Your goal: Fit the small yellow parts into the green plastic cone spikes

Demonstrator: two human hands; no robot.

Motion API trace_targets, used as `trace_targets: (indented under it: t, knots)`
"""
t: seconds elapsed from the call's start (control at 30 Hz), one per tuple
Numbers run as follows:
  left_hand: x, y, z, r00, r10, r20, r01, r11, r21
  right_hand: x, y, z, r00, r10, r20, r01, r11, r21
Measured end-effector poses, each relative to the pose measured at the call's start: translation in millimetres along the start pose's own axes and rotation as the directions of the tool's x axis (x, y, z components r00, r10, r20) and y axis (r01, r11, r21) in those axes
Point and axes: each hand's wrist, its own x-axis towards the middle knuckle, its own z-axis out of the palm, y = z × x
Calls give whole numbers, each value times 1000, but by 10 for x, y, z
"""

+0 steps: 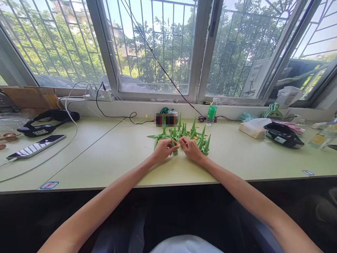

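Both arms reach forward over the pale table to a cluster of green plastic spikes [206,146] with round bases, some upright and some lying down, with small yellow pieces among them. My left hand [165,149] is closed around one green spike [172,142], its tip pointing up between thumb and fingers. Close beside it on the right, my right hand [190,147] pinches at something small near that spike, perhaps a yellow piece, too small to make out. The fingertips of the two hands almost meet.
Behind the spikes stand a blurred dark box [166,119] and a water bottle [212,112]. At left are a phone [37,147], a black strapped headset [44,123] and cables. A tissue box [253,128] and another black strapped device [284,135] lie at right. The table edge [179,185] is nearest me.
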Motion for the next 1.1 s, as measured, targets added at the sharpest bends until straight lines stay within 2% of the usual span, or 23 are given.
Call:
trace_targets:
  t: [0.2,0.43,0.5,0.67,0.87,0.97,1.1]
  knots:
    - [12,-92,22,999,33,-7,-32,991,130,-17,-51,0,996,-60,62,57,997,46]
    - [28,-83,29,996,86,0,-85,983,161,-22,-12,25,992,-100,77,99,995,7]
    - [17,-44,23,997,76,24,-78,988,130,-20,-6,25,992,-98,78,99,995,-1]
    - [-17,32,10,991,-24,128,34,997,-75,-18,8,26,995,-90,52,91,996,-15]
    - [-20,57,13,986,-35,161,73,968,-238,-17,40,33,998,-61,17,61,998,-21]
    - [-21,41,18,985,-52,163,92,964,-249,-17,31,28,998,-61,12,61,997,-40]
    - [-26,11,25,990,-52,132,75,981,-176,-20,-14,14,996,-86,25,87,993,-74]
